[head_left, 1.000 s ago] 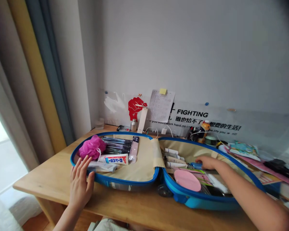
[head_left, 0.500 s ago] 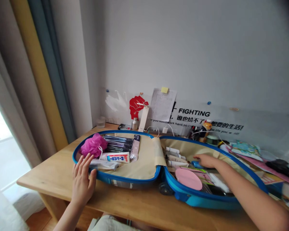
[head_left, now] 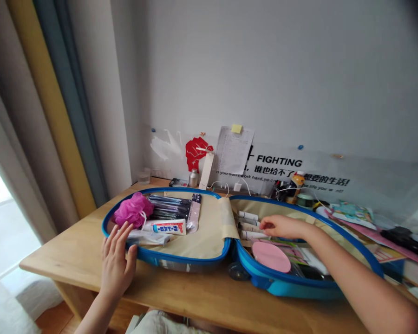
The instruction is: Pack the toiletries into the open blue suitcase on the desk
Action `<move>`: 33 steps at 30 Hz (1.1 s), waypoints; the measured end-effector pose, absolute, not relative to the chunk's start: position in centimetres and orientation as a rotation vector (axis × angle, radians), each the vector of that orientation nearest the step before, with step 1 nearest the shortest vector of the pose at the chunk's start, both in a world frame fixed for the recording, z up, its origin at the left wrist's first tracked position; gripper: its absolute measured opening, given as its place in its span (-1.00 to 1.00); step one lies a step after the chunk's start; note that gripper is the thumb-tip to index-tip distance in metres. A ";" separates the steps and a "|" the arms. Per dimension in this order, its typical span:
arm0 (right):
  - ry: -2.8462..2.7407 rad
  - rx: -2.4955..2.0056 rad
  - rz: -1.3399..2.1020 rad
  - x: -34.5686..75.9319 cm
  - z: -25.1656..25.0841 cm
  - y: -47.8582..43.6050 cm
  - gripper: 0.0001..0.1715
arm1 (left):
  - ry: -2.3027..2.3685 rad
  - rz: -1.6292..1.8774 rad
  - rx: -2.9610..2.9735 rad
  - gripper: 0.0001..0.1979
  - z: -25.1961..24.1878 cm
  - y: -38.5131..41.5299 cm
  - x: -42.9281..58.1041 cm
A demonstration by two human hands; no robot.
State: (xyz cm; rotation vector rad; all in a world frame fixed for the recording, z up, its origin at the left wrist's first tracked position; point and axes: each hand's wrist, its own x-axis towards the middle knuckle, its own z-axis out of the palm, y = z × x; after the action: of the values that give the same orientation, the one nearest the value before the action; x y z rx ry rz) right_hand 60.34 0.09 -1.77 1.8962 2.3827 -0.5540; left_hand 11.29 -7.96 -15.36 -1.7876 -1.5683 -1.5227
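The open suitcase [head_left: 209, 232], blue-rimmed and lined in beige, lay on a wooden desk [head_left: 62, 257]. Slender white tubes [head_left: 251, 235] lay within its right half, at the half-curled fingers of the right hand [head_left: 287, 227]; whether these gripped one could not be told. The left hand [head_left: 117, 262], loosely spread, held nothing at the suitcase's left rim, near a ruffled magenta puff [head_left: 132, 208]. The right forearm [head_left: 355, 278] partly hid the suitcase's near rim.
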 end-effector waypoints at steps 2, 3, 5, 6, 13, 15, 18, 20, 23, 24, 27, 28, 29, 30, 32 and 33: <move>2.354 1.910 -0.514 60.7 -1.7 -1.1 -0.60 | -1.571 -1.520 -1.786 -0.51 -15.4 -8.0 11.3; 2.337 1.927 -0.481 61.0 -1.7 -1.5 -0.59 | -1.568 -1.518 -1.786 -0.51 -15.4 -8.0 11.3; 2.305 1.968 -0.404 61.6 -1.7 -1.9 -0.55 | -1.566 -1.519 -1.785 -0.51 -15.4 -8.0 11.3; 2.288 1.988 -0.364 62.0 -1.8 -1.8 -0.53 | -1.566 -1.520 -1.785 -0.51 -15.4 -8.0 11.3; 2.097 2.076 -0.176 65.1 -2.9 0.1 -0.62 | -1.591 -1.540 -1.777 -0.51 -15.5 -7.9 11.3; 2.013 2.087 -0.164 66.1 -3.4 0.2 -0.71 | -1.594 -1.546 -1.782 -0.50 -15.6 -7.9 11.3; 1.887 2.076 -0.190 67.3 -4.1 0.2 -0.79 | -1.598 -1.544 -1.786 -0.50 -15.7 -7.9 11.3; 1.834 2.062 -0.217 67.7 -4.5 0.3 -0.76 | -1.603 -1.538 -1.781 -0.50 -15.7 -7.9 11.3; 1.795 2.062 -0.247 68.0 -5.0 0.6 -0.75 | -1.604 -1.528 -1.777 -0.51 -15.6 -7.9 11.3; 1.787 2.065 -0.257 68.1 -5.1 0.7 -0.75 | -1.600 -1.526 -1.776 -0.52 -15.6 -7.9 11.4; 1.772 2.088 -0.287 68.3 -5.3 1.1 -0.76 | -1.588 -1.514 -1.767 -0.53 -15.5 -7.9 11.4; 1.772 2.101 -0.294 68.4 -5.3 1.1 -0.76 | -1.588 -1.508 -1.764 -0.53 -15.5 -7.9 11.4; 1.775 2.119 -0.298 68.5 -5.4 1.2 -0.76 | -1.591 -1.502 -1.764 -0.53 -15.5 -7.9 11.4; 1.783 2.143 -0.296 68.6 -5.5 1.3 -0.76 | -1.597 -1.498 -1.765 -0.53 -15.6 -7.9 11.4; 1.828 2.205 -0.262 68.7 -5.6 1.3 -0.77 | -1.610 -1.498 -1.765 -0.53 -15.6 -7.8 11.4; 1.887 2.251 -0.208 68.7 -5.7 1.3 -0.77 | -1.618 -1.499 -1.763 -0.52 -15.7 -7.8 11.5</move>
State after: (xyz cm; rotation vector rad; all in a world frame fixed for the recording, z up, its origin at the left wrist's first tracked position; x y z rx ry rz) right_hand 68.68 1.34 -5.71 2.2510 1.8867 -0.2084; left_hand 11.45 -7.84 -15.66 -1.7628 -1.6176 -1.4989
